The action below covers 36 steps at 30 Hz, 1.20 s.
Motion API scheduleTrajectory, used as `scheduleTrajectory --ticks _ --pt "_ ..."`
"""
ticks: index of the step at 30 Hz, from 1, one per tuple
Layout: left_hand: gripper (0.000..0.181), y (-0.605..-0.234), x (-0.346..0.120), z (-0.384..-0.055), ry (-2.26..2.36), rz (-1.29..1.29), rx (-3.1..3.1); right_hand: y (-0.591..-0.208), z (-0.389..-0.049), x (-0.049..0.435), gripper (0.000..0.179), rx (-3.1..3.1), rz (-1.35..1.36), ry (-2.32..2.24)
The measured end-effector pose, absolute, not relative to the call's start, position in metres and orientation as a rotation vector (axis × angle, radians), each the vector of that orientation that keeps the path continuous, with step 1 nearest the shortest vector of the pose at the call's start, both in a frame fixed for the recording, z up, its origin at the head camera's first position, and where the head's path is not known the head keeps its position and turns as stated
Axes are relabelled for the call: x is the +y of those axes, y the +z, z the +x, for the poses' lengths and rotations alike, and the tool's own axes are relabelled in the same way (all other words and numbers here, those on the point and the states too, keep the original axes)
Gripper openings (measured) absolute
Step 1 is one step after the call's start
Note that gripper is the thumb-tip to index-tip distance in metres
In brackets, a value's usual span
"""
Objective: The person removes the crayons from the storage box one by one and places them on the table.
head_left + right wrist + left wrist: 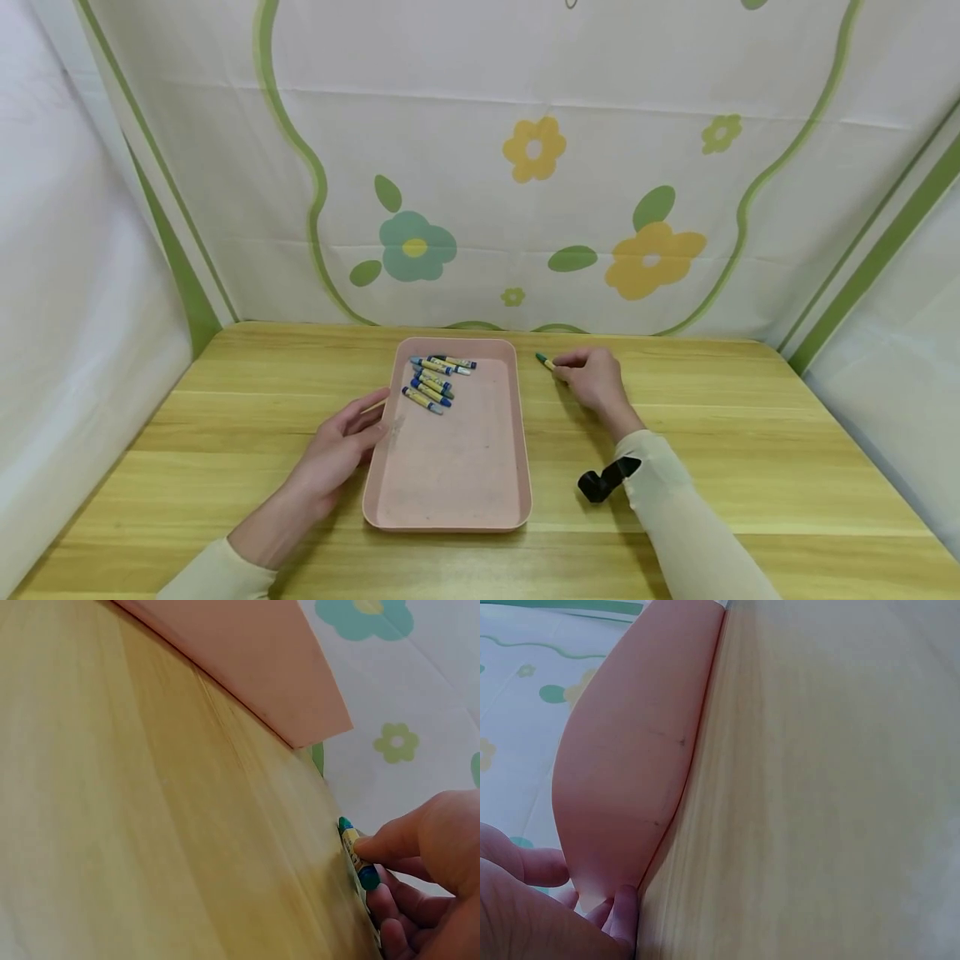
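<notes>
Green cylindrical crayon in a yellow wrapper [351,841]: short and slim, tilted in the right wrist view, tip toward the upper left.
Tip: bare deep green, narrowing to a blunt nose.
Wrapper: yellow with small dark printing, too fine to read; a dark blue band circles it near the base.
Base: a flat, round green end, facing the lower right in the right wrist view.
Crayon's place: right of centre in the head view, near the table's far edge; whether it touches the wood I cannot tell.
Right hand [595,385]: thumb and fingers closed in a pinch on the wrapper, leaving the green tip free.
Left hand [335,446]: left of centre in the head view, loosely spread, fingertips touching the side of the tray.
Pink rectangular shallow tray [450,475]: centre of the head view, smooth inside with a few faint marks.
Yellow-wrapped crayons with blue and pale ends [431,393]: loosely clustered in the tray's upper left.
Wood-grain tabletop [750,467]: yellowish, across the lower half of the head view.
</notes>
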<state>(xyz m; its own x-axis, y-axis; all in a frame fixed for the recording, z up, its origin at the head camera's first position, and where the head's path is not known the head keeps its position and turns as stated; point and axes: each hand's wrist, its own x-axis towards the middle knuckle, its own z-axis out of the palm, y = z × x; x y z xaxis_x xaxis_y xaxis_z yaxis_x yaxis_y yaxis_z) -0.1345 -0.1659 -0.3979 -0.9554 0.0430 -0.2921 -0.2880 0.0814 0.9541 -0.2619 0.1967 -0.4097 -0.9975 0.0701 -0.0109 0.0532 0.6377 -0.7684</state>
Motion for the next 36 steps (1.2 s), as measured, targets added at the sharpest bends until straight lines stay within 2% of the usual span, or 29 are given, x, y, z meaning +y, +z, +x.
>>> scheduleTrajectory --ticks 27,36 --pt "0.054 -0.398 -0.166 -0.135 1.965 -0.237 2.117 -0.411 -0.262 0.199 0.023 -2.820 -0.178 1.388" --pt "0.054 -0.397 -0.166 -0.135 1.963 -0.238 2.117 -0.404 -0.261 0.200 0.029 -2.793 -0.118 1.418"
